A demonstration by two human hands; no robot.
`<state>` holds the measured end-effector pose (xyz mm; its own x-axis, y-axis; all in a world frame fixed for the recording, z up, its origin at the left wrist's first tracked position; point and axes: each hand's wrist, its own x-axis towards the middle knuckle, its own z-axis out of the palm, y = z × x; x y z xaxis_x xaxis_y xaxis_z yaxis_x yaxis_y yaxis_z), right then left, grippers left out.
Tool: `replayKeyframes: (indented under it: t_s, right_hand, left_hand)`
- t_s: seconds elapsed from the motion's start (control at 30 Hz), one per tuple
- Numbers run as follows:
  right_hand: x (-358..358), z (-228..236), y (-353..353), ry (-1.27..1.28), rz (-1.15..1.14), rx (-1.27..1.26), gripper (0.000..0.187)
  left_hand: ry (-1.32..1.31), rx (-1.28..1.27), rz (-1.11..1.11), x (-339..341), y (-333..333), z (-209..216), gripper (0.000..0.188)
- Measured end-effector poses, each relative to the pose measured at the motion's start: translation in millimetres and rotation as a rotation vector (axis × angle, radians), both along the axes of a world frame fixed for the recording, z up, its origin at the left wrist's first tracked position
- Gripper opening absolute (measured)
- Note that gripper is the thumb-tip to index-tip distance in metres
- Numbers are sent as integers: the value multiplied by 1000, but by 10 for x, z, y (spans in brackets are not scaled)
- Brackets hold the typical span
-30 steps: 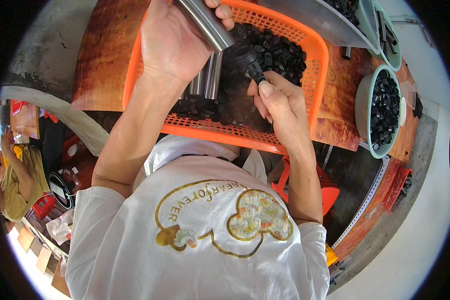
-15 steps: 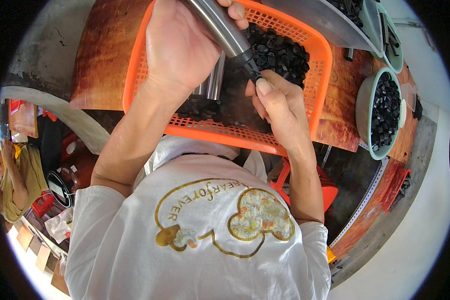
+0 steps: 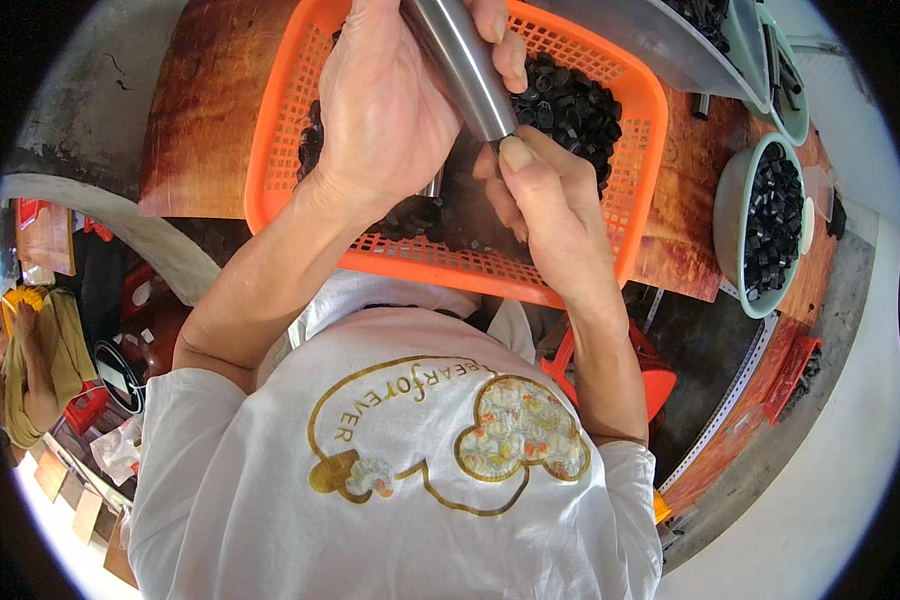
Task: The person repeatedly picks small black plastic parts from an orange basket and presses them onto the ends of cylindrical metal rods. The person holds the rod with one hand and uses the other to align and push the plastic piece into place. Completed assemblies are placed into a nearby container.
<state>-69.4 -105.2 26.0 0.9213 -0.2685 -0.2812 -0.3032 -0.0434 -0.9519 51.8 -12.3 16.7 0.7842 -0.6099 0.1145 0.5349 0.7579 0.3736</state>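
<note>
My left hand [image 3: 385,110] is wrapped round a shiny metal tube [image 3: 470,75], which slants down to the right over an orange basket [image 3: 255,150]. At the tube's lower end, the thumb and fingers of my right hand [image 3: 550,190] pinch a black plastic fitting [image 3: 497,146]. Only a sliver of that fitting shows; my fingers and the tube hide the rest. Below my hands, the basket holds many small black plastic pieces [image 3: 570,115]. Another metal tube [image 3: 433,186] lies in it, mostly covered by my left hand.
A pale green bowl [image 3: 727,230] of black pieces stands on the wooden table [image 3: 685,230] at right. Behind it are a clear bin [image 3: 660,45] and another green bowl [image 3: 798,122]. A red stool [image 3: 655,375] is below the table. At far left, another person's arm [image 3: 38,375] shows.
The tube and my left hand have shifted right and slightly down. The black fitting that stuck out of the tube's end is now nearly out of sight behind my right fingers and the tube.
</note>
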Motion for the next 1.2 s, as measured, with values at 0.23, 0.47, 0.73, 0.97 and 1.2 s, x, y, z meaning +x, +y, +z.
replayKeyframes:
  t_s: [0.23, 0.47, 0.73, 0.97, 1.2]
  right_hand:
    - [26, -43, 19, -30, 14, -27, 43]
    - [21, -36, 39, 10, 7, -37, 42]
    - [32, -36, 73, 35, -14, -63, 41]
    - [66, -44, 61, 7, 9, 32, 40]
    - [70, -40, 33, 11, 65, 8, 41]
  left_hand:
    - [-7, 37, 17, 7, -2, -6, 51]
    - [4, 59, 18, -16, 16, -11, 49]
    - [50, 54, 0, -31, 22, 5, 48]
    - [28, 56, 28, -5, 21, 17, 48]
    - [-53, 117, 131, 26, 36, 6, 47]
